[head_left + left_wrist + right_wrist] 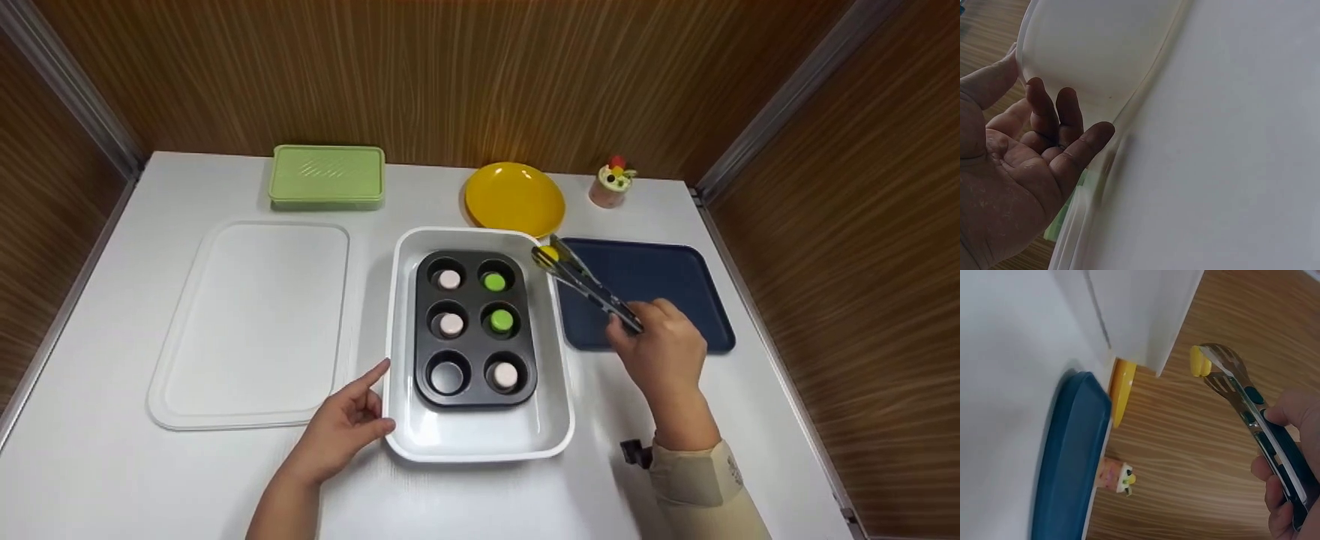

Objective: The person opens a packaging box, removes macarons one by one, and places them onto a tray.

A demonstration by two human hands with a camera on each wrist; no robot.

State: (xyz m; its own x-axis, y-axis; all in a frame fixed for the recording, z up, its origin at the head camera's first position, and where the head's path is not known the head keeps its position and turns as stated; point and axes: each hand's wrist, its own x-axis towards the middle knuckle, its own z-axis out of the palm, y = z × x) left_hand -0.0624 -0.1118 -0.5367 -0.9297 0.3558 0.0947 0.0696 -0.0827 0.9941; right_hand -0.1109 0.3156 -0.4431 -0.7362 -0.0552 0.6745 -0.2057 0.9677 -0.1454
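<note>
My right hand (664, 349) grips dark-handled tongs (596, 295), whose metal heads pinch a small yellow piece (1200, 363) above the right rim of a white bin (465, 435). At the bin's left side is my left hand (341, 431), its index finger and thumb extended against the wall and the other fingers loosely bent. Inside the bin lies a dark muffin pan (475, 330). Two green pieces (501, 322) sit in its upper right cups. Pale pink pieces (451, 324) occupy the upper two left cups and the lower right one; the lower left cup shows its bare bottom.
A blue tray (652, 292) lies right of the bin, under the tongs. Behind stand a yellow plate (514, 199), a decorated dessert cup (611, 186) and a green lidded box (328, 176). A white lid (255, 322) lies left. Wood-patterned panels (450, 82) enclose the table.
</note>
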